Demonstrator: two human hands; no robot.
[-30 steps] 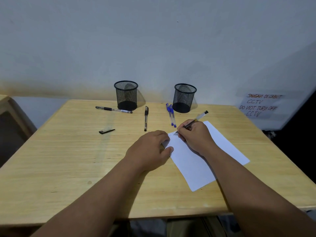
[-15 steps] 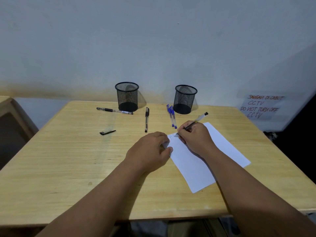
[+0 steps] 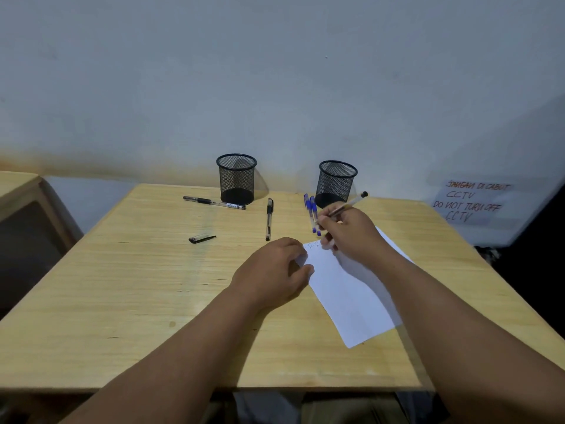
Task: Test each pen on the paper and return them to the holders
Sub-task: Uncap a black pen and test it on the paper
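Observation:
My right hand (image 3: 351, 234) grips a clear black-ink pen (image 3: 351, 204), its tip lifted just above the top corner of the white paper (image 3: 351, 295), where small marks show. My left hand (image 3: 272, 273) rests on the paper's left edge with fingers curled, thumb on the sheet. Two black mesh holders stand at the table's back: the left holder (image 3: 236, 179) and the right holder (image 3: 336, 183). Two blue pens (image 3: 312, 214) lie beside the right holder. One black pen (image 3: 269, 218) lies mid-table, another black pen (image 3: 214, 202) left of the left holder. A loose pen cap (image 3: 201, 239) lies apart.
The wooden table (image 3: 122, 301) ends at its front edge below my forearms. A second piece of wooden furniture (image 3: 21, 191) stands at the left. A handwritten CCTV notice (image 3: 470, 200) hangs on the wall at right.
My right hand has lifted the pen off the paper and moved slightly up and right. Small written marks now show at the sheet's corner. My left hand stays in place.

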